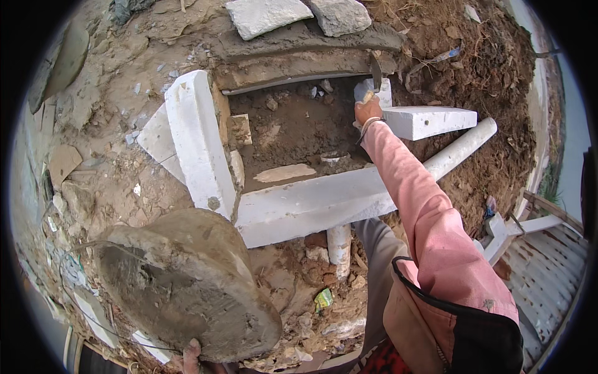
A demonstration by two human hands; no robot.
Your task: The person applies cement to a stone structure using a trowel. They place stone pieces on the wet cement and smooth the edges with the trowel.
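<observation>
My right hand (pixel 369 112), at the end of a pink sleeve, reaches to the far right corner of a rectangular pit (pixel 299 134). Its fingers are closed round a trowel (pixel 376 71), whose dark blade stands nearly edge-on beside the white block there. The handle is mostly hidden. At the bottom, my left hand (pixel 192 357) shows mainly its thumb, pressed over the rim of a mortar-caked basin (pixel 258 318). This basin tilts, with wet grey mortar inside. White slabs line the pit's left side (pixel 196 137) and near side (pixel 311 202); fresh mortar (pixel 305 62) covers its far edge.
Two pale stones (pixel 268 17) lie beyond the far edge. A white block (pixel 430 121) and a white pipe (pixel 461 149) extend right of the pit. Loose brown soil (pixel 492 81) rises at the right. Corrugated metal sheeting (pixel 542 280) lies lower right. A thin wire curves beside the basin.
</observation>
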